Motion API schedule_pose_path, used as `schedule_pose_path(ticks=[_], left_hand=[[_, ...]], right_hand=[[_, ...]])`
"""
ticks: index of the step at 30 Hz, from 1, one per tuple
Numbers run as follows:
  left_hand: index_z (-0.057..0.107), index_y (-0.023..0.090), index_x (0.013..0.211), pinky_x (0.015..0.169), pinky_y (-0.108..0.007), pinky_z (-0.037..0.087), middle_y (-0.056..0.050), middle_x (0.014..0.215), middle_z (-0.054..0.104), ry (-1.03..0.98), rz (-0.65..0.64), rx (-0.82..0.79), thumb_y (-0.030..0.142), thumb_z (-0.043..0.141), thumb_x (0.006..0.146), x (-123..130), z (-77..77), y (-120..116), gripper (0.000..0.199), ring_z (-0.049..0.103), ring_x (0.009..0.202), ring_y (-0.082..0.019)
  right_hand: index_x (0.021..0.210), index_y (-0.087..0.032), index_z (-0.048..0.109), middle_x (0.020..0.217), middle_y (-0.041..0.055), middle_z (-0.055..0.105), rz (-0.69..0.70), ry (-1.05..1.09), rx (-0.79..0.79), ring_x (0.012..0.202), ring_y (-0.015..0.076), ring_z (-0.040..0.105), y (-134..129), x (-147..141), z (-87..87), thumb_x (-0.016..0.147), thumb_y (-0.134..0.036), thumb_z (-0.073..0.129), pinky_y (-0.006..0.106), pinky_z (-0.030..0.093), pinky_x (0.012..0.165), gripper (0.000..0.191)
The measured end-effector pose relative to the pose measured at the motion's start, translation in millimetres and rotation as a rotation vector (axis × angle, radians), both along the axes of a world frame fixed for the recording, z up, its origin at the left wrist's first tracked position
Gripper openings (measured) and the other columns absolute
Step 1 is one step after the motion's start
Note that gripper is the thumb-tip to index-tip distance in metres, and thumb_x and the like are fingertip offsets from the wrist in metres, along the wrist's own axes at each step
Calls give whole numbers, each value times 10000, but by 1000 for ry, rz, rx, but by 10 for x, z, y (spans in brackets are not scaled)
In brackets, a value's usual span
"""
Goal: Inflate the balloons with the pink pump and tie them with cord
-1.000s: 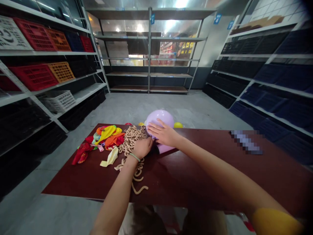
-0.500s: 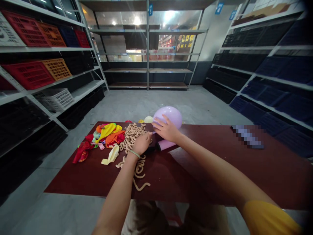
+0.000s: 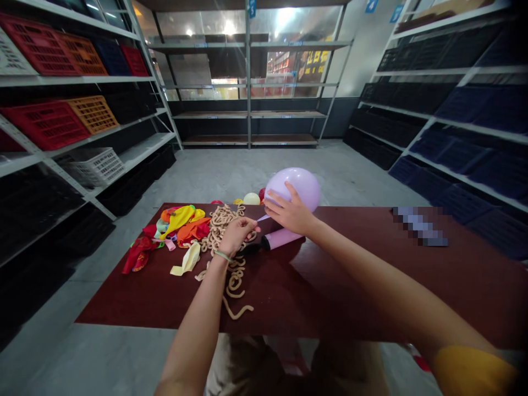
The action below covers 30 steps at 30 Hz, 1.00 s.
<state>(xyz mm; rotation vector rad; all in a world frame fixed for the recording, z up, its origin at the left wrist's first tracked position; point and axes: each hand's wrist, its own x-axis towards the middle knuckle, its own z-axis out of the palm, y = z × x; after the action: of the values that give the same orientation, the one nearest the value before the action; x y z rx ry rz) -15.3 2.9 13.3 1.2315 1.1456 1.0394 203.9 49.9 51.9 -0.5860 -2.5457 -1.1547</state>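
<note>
A blown-up purple balloon (image 3: 305,184) is above the far edge of the table, its stretched neck pointing left. My left hand (image 3: 238,234) pinches the end of that neck. Against the near side of the balloon rests my right hand (image 3: 291,212), fingers spread. Below it on the table lies a pink hand pump (image 3: 282,238) with a black end, partly behind my left hand. A heap of tan curly strings (image 3: 218,225) sits beside and under my left hand, with loose coils trailing toward me.
Flat balloons (image 3: 181,223) in several colours lie on the left of the brown table (image 3: 330,291). A pale yellow flat balloon (image 3: 187,261) is nearer. Blown-up balloons (image 3: 251,198) show beyond the far edge. A blurred-out object (image 3: 421,226) lies right. Shelves with crates (image 3: 45,126) line the sides.
The purple balloon and my right hand have moved right and slightly up, away from my left hand. The balloon's neck is now drawn out longer between the hands.
</note>
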Motion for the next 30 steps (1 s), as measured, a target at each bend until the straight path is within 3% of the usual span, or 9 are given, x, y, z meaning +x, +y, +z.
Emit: schedule_pose_path(ticks=[10,15,17,20,24,28,30], left_hand=[[649,149,794,466,-194,328,-1,694,643,18,81,59,395,716,756,-182,52,26,258,461,499,-72],[666,158,783,525,-221,390,-6,675,654,220,186,160,370,661,797,-234,-52,80,213,515,536,-105],[676,160,791,548,-231,409,-15,689,674,295,249,175,369,649,810,-258,-93,100,212,545,560,-119],[692,159,819,602,-247,440,-32,743,711,355,333,190,352,646,819,-292,-127,121,199,589,610,-137],[694,154,838,667,-256,465,-44,777,725,345,351,213,327,641,829,-329,-147,142,181,620,668,-147],[692,152,839,689,-258,475,-46,779,726,333,343,196,340,659,823,-341,-178,164,191,633,693,-150],[692,151,838,691,-258,479,-46,780,728,327,342,197,341,668,819,-334,-184,166,192,634,693,-149]], right_hand=[[1319,-298,569,1439,10,549,63,121,-194,1406,283,368,-54,-239,119,942,-159,534,696,171,1178,404],[1407,-298,493,1490,29,494,57,178,-290,1412,288,352,-205,-386,37,940,-141,515,650,183,1172,493],[1367,-290,532,1439,39,545,55,182,-316,1362,278,407,-256,-394,-29,943,-135,505,588,246,1139,452],[1179,-247,642,1183,55,685,36,186,-373,1142,233,542,-353,-419,-121,974,-168,469,452,372,977,280],[942,-222,687,899,34,702,100,252,-613,910,191,563,-638,-542,-203,988,-286,497,367,391,805,206],[935,-258,695,871,-2,703,248,213,-907,865,182,583,-1049,-612,-320,952,-366,565,336,441,758,170],[977,-294,694,901,-9,710,281,209,-980,887,191,605,-1217,-600,-399,916,-430,604,332,482,784,174]])
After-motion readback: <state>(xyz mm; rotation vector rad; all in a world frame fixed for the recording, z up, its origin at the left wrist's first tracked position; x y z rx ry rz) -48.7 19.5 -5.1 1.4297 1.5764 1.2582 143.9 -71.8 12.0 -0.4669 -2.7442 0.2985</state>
